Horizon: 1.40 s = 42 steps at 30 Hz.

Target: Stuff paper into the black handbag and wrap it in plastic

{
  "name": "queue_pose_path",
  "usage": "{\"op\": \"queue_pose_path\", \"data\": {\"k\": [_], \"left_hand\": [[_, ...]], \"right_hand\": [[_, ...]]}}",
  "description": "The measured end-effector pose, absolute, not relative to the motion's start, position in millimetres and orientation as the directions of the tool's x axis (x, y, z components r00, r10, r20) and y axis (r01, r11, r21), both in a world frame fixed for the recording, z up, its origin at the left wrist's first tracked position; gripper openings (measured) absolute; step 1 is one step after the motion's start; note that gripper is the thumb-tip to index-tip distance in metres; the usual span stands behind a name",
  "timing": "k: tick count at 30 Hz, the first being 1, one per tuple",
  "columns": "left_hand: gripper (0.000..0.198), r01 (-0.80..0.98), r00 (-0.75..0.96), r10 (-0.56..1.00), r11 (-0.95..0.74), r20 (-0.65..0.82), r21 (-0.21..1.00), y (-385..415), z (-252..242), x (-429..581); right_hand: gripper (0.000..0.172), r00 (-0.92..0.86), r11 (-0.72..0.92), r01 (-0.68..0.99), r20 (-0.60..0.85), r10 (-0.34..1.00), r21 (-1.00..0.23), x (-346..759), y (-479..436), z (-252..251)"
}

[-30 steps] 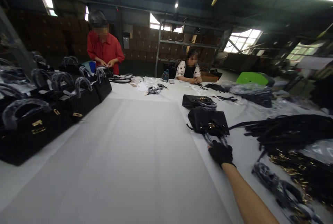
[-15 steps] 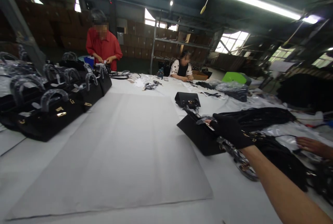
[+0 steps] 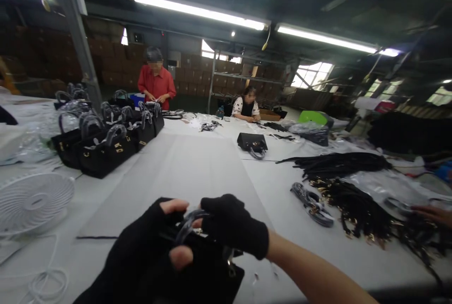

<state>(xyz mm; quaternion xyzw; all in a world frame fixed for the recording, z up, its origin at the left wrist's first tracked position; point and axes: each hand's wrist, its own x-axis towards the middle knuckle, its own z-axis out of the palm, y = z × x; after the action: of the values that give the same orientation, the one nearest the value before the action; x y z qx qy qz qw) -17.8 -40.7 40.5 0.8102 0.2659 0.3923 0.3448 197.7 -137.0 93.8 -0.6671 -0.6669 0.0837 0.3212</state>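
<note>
A black handbag [image 3: 215, 278] is close in front of me at the bottom of the view, with metal fittings and a plastic-wrapped handle [image 3: 189, 224]. My right hand [image 3: 233, 226], in a black fingerless glove, is closed on the handle near the bag's top. On the other side, my left hand [image 3: 148, 238], gloved the same way, grips the bag at its top edge, thumb toward me. Glove and bag are both black, so the left fingers' exact hold is partly hidden. Beyond them a grey sheet [image 3: 183, 163] covers part of the white table.
Several wrapped-handle black bags [image 3: 109, 153] stand at left, near a white fan [image 3: 37, 203]. Another black handbag [image 3: 252, 142] lies ahead. Black straps [image 3: 367, 210] and a wrapped coil [image 3: 312, 205] are at right, by another person's hand [image 3: 432, 212]. Two people work across the table.
My right hand has brought the handbag from the table's right side to just in front of me. My left hand has come into view and taken hold of it. The view has shifted left.
</note>
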Motion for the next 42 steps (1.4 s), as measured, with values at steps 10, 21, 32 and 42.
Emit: {"op": "queue_pose_path", "data": {"k": [10, 21, 32, 42], "left_hand": [[0.036, 0.377, 0.416, 0.771, -0.628, 0.482, 0.680, -31, -31, 9], [0.011, -0.150, 0.494, 0.540, -0.719, 0.681, 0.679, -28, -51, 9], [0.018, 0.010, 0.588, 0.572, -0.712, 0.572, 0.702, -63, -42, -10], [0.033, -0.013, 0.733, 0.632, -0.359, 0.253, 0.933, -18, 2, -20]], "right_hand": [[0.035, 0.102, 0.209, 0.438, 0.279, 0.955, -0.874, 204, -146, 54], [0.039, 0.388, 0.133, 0.258, 0.229, 0.893, -0.957, 236, -127, 25], [0.034, 0.479, 0.024, 0.547, 0.336, 0.811, -0.837, 257, -135, 6], [0.040, 0.426, -0.105, 0.808, 0.451, 0.784, -0.580, 227, -191, -26]]}}
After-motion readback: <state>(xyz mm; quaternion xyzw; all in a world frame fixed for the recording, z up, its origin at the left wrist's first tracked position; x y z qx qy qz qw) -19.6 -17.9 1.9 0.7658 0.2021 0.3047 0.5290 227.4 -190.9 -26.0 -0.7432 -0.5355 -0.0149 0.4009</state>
